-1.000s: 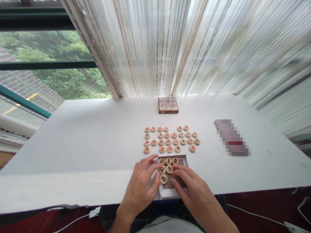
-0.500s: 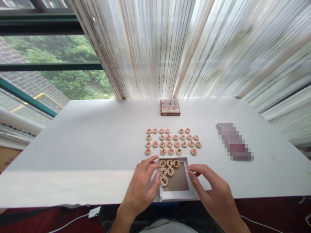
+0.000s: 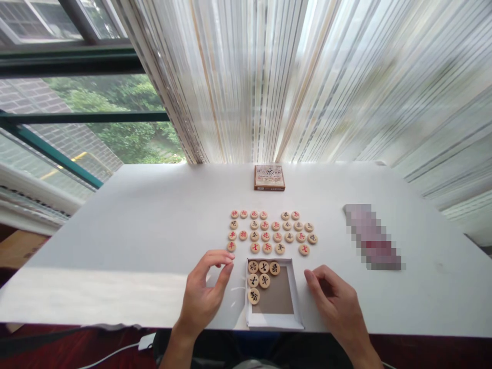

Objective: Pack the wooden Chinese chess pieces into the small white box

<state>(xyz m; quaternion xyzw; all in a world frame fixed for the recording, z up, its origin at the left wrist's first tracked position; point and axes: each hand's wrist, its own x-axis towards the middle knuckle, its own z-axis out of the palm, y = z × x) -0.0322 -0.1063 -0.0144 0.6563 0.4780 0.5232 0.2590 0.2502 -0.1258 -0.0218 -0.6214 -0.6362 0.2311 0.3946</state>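
Round wooden Xiangqi pieces [image 3: 265,236] with red or black characters lie in loose rows on the white table [image 3: 134,246]. Below them is a shallow white cardboard tray with a brown base [image 3: 273,323], holding several black-marked pieces [image 3: 258,273] along its top and left sides. My left hand [image 3: 205,287] hovers left of the tray, curled, with its fingertips just below a red-marked piece [image 3: 231,246]. It holds nothing visible. My right hand [image 3: 332,300] rests right of the tray, empty, with its fingers apart.
A small illustrated game box [image 3: 269,178] stands at the table's far edge. A pixelated flat object [image 3: 371,237] lies to the right. Striped sheer curtains [image 3: 249,87] and a window [image 3: 96,138] stand behind the table. A white cable [image 3: 111,353] runs below the near edge.
Both hands have drawn away from the tray, the left moving left and the right moving right. The pieces in the tray stay in place, and the view has tilted slightly.
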